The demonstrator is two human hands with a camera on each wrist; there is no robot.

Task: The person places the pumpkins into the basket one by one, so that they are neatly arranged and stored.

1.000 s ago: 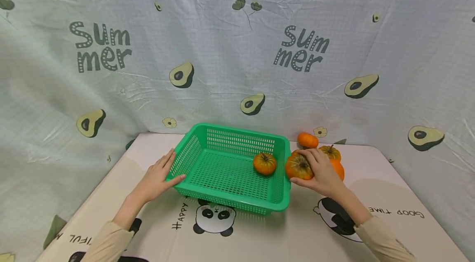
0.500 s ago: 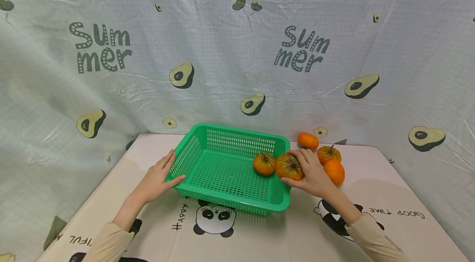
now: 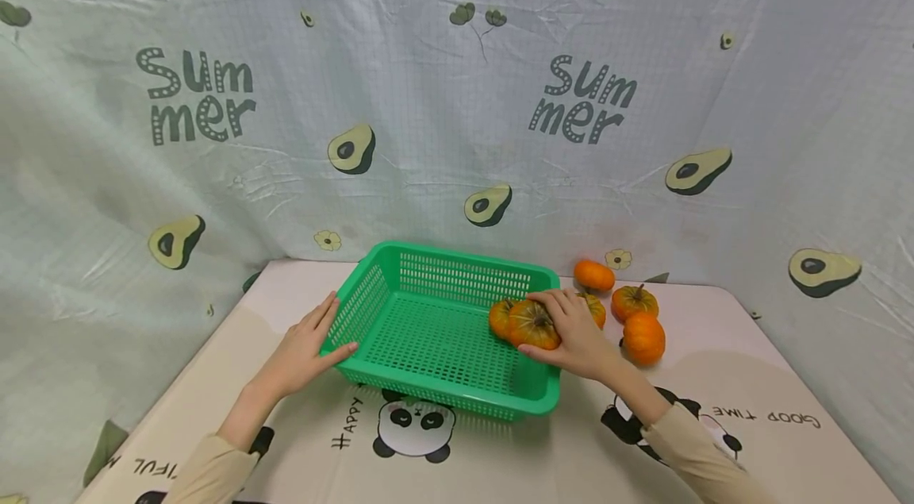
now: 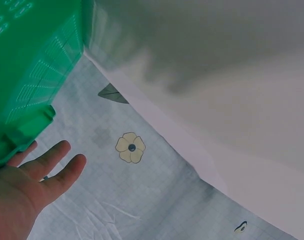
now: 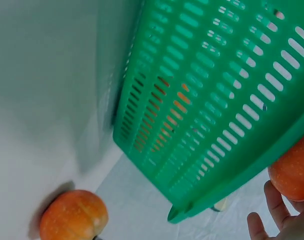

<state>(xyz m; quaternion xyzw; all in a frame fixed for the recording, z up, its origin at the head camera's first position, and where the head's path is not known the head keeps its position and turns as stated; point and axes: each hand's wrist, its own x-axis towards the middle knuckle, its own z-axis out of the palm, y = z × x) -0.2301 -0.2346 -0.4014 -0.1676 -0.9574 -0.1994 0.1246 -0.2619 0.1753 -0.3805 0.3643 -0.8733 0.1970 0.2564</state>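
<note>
Orange streaked with dull green, the ribbed pumpkin (image 3: 530, 329) is in my right hand (image 3: 577, 335), thumb along its near side and fingers bent over its far side, spread just as wide as the fruit. It is over the right end of the green basket (image 3: 450, 394), inside the rim; whether it touches the bottom I cannot tell. I judge it firm, stiff and rather dense, its smooth skin liable to slide if I pinched near the top. Its broad flanks look the best hold; the stalk might snap.

My left hand (image 3: 296, 352) lies against the basket's left end, fingers straight, thumb spread over the rim, clasping nothing. That basket looks like thin plastic, light and slightly bendy, so its thick rim seems the place to steady it.

Partly hidden by my pumpkin is 1 neighbour pumpkin (image 3: 499, 319) in the basket. Right of the basket, 4 more are on the pale table (image 3: 500, 472): a half-hidden pumpkin (image 3: 597, 309) behind my hand, a plain pumpkin (image 3: 594, 275) farthest back, a stalked pumpkin (image 3: 634, 304) and a round pumpkin (image 3: 644, 339). Avocado-printed cloth (image 3: 421, 75) hangs behind.
</note>
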